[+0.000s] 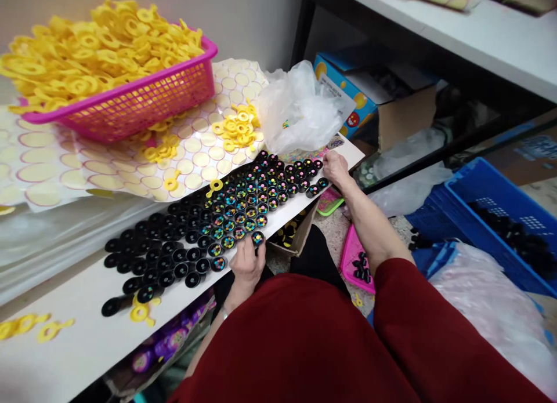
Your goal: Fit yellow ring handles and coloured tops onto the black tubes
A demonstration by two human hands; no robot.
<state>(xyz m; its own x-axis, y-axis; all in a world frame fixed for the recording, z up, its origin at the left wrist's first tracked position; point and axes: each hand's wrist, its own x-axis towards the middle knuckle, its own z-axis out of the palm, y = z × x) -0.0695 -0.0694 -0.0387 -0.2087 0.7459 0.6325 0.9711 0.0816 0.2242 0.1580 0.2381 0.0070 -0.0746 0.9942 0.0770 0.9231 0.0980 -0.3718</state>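
Rows of small black cups (181,270) stand close together along a narrow white board. Many cups toward the right hold coloured beads (250,224), while those at the left look dark inside. At the near edge of the group, my left hand (246,265) has its fingers closed on a black cup (258,238) with beads in it. My right hand (336,167) is at the right end of the rows, fingers pinched together; whatever is in them is hidden. Beside it, under a clear plastic bag (300,116), lie loose beads (300,155).
A pink basket (139,101) heaped with yellow ring pieces (108,37) stands at the back left on a sheet of oval stickers (102,166). More yellow rings (239,127) lie on the sheet. Blue crates (461,188), a pink tray (348,258) and a cardboard box (407,116) sit at the right.
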